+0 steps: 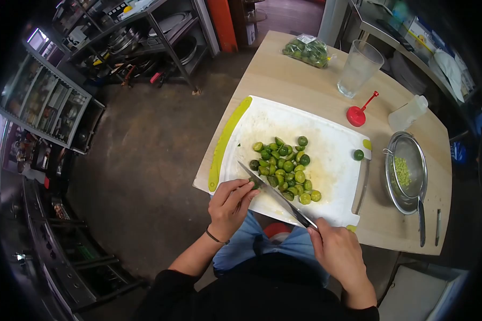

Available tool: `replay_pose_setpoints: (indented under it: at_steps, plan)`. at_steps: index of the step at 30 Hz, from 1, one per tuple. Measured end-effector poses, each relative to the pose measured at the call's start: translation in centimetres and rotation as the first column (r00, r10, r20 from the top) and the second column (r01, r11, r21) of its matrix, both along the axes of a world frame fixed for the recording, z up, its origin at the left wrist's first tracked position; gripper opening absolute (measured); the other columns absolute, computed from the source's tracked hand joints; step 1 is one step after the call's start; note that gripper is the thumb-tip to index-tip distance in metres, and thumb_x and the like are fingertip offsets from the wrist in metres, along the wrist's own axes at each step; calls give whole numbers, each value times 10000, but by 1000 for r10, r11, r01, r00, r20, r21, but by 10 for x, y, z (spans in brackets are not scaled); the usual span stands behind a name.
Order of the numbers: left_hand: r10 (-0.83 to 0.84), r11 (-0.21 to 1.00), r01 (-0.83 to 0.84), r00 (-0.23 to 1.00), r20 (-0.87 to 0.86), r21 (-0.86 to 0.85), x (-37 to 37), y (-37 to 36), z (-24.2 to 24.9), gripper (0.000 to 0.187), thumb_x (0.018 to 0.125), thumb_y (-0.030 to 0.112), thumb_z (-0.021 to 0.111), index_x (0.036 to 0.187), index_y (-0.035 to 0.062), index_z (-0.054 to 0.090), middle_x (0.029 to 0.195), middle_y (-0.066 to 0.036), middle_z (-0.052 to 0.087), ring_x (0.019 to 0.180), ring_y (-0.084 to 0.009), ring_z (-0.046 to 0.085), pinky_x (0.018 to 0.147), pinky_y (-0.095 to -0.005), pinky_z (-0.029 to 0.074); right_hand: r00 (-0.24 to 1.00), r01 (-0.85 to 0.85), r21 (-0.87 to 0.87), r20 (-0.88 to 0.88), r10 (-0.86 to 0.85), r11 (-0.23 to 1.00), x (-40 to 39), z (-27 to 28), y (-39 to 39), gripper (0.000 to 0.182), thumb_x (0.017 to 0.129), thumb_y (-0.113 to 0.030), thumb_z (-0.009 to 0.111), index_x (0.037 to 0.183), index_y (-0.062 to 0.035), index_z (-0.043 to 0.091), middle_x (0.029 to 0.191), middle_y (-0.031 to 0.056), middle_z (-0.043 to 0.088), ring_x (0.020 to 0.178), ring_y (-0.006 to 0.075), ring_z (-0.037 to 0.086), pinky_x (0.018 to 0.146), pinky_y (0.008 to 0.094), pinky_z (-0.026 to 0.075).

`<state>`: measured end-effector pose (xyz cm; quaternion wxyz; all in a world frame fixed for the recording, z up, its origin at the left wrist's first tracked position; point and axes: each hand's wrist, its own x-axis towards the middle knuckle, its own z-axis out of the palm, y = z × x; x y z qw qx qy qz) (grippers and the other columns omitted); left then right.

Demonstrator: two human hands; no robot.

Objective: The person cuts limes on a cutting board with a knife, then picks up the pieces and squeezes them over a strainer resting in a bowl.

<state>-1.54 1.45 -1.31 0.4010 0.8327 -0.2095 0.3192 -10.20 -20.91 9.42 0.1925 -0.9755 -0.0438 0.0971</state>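
Observation:
My right hand (338, 254) is wrapped round the handle of a kitchen knife (277, 196), whose blade slants up and left over the near side of a white cutting board (334, 160) with lime-green edges. Close to the blade, my left hand (227, 207) pinches a small green lime (255, 184), partly hidden by fingers and knife. Beyond the blade lies a pile of small limes (288, 165), many cut, with pale yellow-green faces showing. One whole lime (358, 154) sits apart at the board's right end.
Right of the board, a metal strainer (419, 176) rests over a bowl with pale green bits inside. A red funnel-like piece (356, 115), a plastic bottle (408, 113), a clear glass (360, 69) and a bag of limes (307, 51) stand farther back. Metal shelves (171, 43) stand beyond the floor.

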Motion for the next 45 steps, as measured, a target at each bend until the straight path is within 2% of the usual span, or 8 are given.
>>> replay_pose_setpoints:
  at_steps: [9,15,17,23,33,36,40,45]
  plan:
    - [-4,1000,4,1000,-13,-29,1,2,-4,238,701,-11,840,919,23,750,910,-84,688,788,-201,677,668,-292,548,997,-31,-55,-70,27,998,1,13,4,190,960,-215,589,878,-49,547,556,169,601,523,379,625,508,469,505]
    - [-18,999,18,1000,9,-43,4,0,0,209,696,-28,823,886,8,744,874,-79,696,753,-204,678,645,-295,549,997,-48,-25,-61,46,999,25,-2,25,182,967,-197,568,871,-45,545,543,169,597,520,366,633,504,455,517]
    - [-28,999,29,1000,7,-45,4,0,0,208,696,-29,822,885,8,743,875,-77,697,752,-202,679,646,-295,550,993,-97,23,65,96,995,43,-13,38,185,966,-187,562,872,-28,548,550,169,607,528,355,648,508,447,527]
    - [4,999,-4,1000,1,-45,1,-2,-2,202,701,-32,820,881,6,738,886,-75,698,775,-202,681,662,-298,556,992,-128,26,22,127,991,60,-12,50,198,965,-189,557,895,-4,559,595,182,631,566,362,667,530,444,541]
    - [34,999,-34,999,30,1,1,-3,-4,214,737,-15,806,932,28,730,913,-95,697,798,-233,684,692,-318,559,991,-26,-78,-131,16,997,2,-6,9,221,971,-217,547,916,-4,571,608,191,633,597,386,670,568,479,548]
    - [78,997,-77,996,-42,15,3,-5,-2,191,762,20,800,938,35,727,931,-102,695,803,-244,687,696,-328,559,992,-15,-28,-130,11,999,-5,-4,-7,237,973,-238,550,921,-8,581,621,197,633,630,404,661,609,502,540]
    - [68,996,-59,985,-155,62,11,-14,19,185,775,18,794,942,31,715,955,-117,698,849,-263,692,741,-331,553,970,167,155,-201,-135,974,-20,7,-43,243,971,-265,561,937,-27,597,663,213,626,705,436,637,676,531,500]
    - [-31,993,39,997,-69,107,40,-54,68,193,805,18,760,989,31,705,1011,-124,684,955,-289,673,827,-369,535,931,324,214,-247,-270,922,-49,-5,-85,236,968,-276,571,963,-43,609,698,220,625,739,437,632,693,536,478]
